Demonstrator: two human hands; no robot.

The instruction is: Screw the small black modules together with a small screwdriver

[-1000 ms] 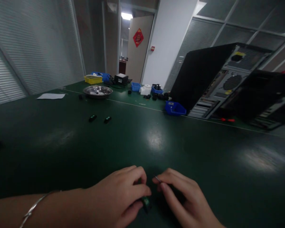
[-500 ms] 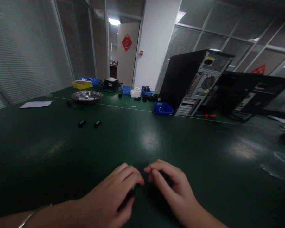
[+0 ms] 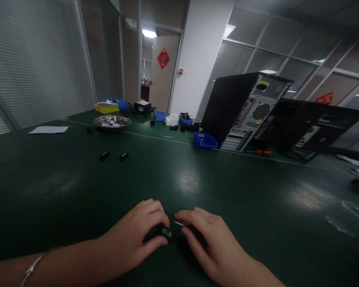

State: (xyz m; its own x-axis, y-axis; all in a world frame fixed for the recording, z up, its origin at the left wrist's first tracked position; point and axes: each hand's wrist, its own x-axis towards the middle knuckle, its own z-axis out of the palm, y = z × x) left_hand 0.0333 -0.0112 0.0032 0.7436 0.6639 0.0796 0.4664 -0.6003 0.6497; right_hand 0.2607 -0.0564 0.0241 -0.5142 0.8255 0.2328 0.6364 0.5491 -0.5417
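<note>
Low at the front of the green table, my left hand [image 3: 143, 227] is closed around a small black piece with a green circuit-board face [image 3: 166, 233]. The board end sticks out between thumb and forefinger, and the rest is hidden by the fingers. Just to its right, my right hand [image 3: 209, 237] pinches a thin silvery rod [image 3: 179, 223], which points toward the board end, apart from it. What the rod belongs to is covered by the hand. Two similar black pieces with green faces, one on the left [image 3: 104, 156] and one beside it [image 3: 123, 157], lie farther off.
A round metal dish [image 3: 111, 122] and a paper sheet [image 3: 48, 130] lie at the back left. Blue bin [image 3: 206, 141], black computer tower [image 3: 233, 107] and red-handled screwdriver [image 3: 263, 152] are at the back right. Clear round plastic [image 3: 356, 211] is at the right edge.
My left hand has moved slightly left and turned, so the board end now shows. The right hand has lowered its fingers, and the rod shows more plainly. The view has tilted a little.
</note>
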